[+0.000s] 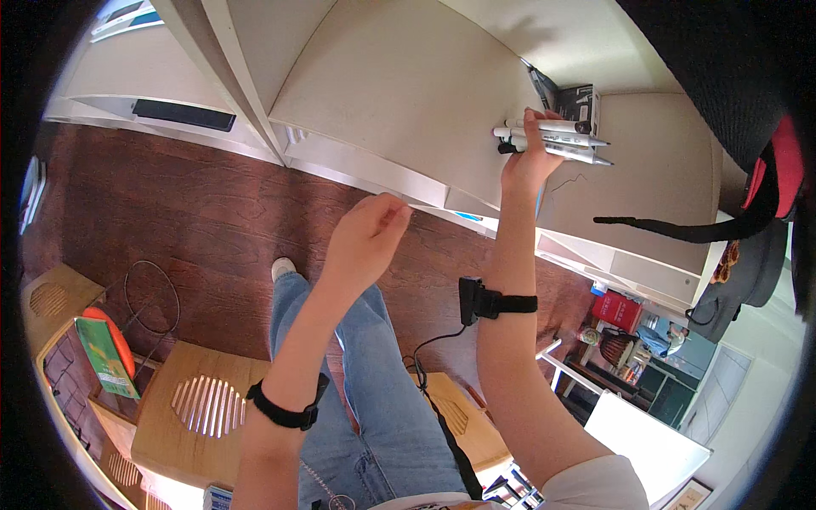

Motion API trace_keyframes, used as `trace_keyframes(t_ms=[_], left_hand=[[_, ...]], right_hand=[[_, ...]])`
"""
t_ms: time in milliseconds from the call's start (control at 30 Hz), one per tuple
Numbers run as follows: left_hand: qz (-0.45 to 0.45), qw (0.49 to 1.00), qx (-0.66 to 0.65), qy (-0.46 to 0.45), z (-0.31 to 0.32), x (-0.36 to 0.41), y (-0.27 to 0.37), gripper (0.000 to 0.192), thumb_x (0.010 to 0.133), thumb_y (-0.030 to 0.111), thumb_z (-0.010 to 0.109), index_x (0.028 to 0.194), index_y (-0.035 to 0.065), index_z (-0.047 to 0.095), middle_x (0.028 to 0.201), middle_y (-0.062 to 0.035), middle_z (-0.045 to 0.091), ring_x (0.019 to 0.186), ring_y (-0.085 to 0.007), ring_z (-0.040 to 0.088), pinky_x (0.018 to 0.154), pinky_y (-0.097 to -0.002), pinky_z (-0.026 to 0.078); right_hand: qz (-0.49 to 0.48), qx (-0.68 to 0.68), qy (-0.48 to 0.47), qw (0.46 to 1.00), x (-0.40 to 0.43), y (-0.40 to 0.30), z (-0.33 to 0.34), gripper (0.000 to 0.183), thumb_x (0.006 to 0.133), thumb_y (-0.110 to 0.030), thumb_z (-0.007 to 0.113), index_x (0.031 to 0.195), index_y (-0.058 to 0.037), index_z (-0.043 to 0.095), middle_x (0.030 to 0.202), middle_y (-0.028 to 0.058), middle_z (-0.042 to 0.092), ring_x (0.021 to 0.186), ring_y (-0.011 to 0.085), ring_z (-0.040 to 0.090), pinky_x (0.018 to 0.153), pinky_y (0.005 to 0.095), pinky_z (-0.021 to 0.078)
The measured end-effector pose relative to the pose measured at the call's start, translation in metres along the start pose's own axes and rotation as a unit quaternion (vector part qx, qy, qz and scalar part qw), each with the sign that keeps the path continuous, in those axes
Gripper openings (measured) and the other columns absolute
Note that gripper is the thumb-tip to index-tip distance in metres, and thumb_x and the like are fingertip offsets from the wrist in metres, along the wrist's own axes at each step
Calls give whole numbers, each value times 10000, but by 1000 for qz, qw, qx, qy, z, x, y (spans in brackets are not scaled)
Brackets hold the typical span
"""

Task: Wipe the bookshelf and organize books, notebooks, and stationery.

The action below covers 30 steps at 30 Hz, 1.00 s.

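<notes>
My right hand (530, 167) is shut on a bundle of several marker pens (567, 138) with pale barrels. They lie side by side, their silvery pointed ends towards the right. The hand is over the pale shelf board (408, 83). Just beyond the fingers a dark box (574, 102) with writing stands by the back wall, partly covered by the hand and pens. Several dark pens (539, 83) lean beside it. My left hand (370, 237) hangs over the floor near the shelf's front edge, fingers curled, with nothing visible in it.
A black strap (676, 231) hangs over the shelf at right. An upright divider (245, 83) bounds the shelf at left. Wooden stools (191, 357) stand on the brown floor (191, 191). A cable (424, 341) runs from the band on my right forearm.
</notes>
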<state>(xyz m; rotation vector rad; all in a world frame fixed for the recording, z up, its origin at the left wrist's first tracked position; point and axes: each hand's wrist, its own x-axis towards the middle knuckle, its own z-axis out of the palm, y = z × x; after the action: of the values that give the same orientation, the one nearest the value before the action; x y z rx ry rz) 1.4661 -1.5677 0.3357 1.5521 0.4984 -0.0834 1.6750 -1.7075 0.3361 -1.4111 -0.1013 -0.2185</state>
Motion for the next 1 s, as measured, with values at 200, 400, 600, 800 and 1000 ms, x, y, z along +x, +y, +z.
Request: trace_keyframes(t_ms=[200,400,600,800,1000], left_hand=[[88,996,-10,-16,32,34,31,278,803,214,616,1014,42,557,917,-66,578,830,-133,552,729,-271,447],[97,954,-266,98,44,67,57,372,728,197,692,994,21,501,901,-83,566,788,-181,570,677,-322,474],[-130,825,-550,-8,39,59,40,244,789,138,628,979,38,513,863,-45,567,769,-119,560,658,-279,481],[-127,793,-596,-20,41,53,38,219,819,160,587,985,45,502,911,-91,602,875,-174,582,736,-317,496],[-162,795,-583,35,34,40,44,238,798,140,596,975,26,485,867,-79,532,767,-181,559,702,-301,499]], right_hand=[[24,-61,41,997,7,-2,-6,158,812,-78,611,914,-10,511,712,50,555,644,125,525,657,277,447],[17,-421,-161,893,-89,-47,55,281,721,-72,620,953,37,504,841,147,593,792,253,576,693,359,451],[36,-410,-288,865,-109,-52,41,467,693,-34,578,1114,62,400,1076,262,460,1035,404,447,874,454,373],[-50,-443,-318,837,-107,-75,15,650,745,-30,600,1311,16,283,1207,181,431,1130,305,447,972,371,343],[-70,-651,26,755,-18,-36,-74,497,758,-214,649,1189,-37,474,989,139,585,906,250,590,786,388,476]])
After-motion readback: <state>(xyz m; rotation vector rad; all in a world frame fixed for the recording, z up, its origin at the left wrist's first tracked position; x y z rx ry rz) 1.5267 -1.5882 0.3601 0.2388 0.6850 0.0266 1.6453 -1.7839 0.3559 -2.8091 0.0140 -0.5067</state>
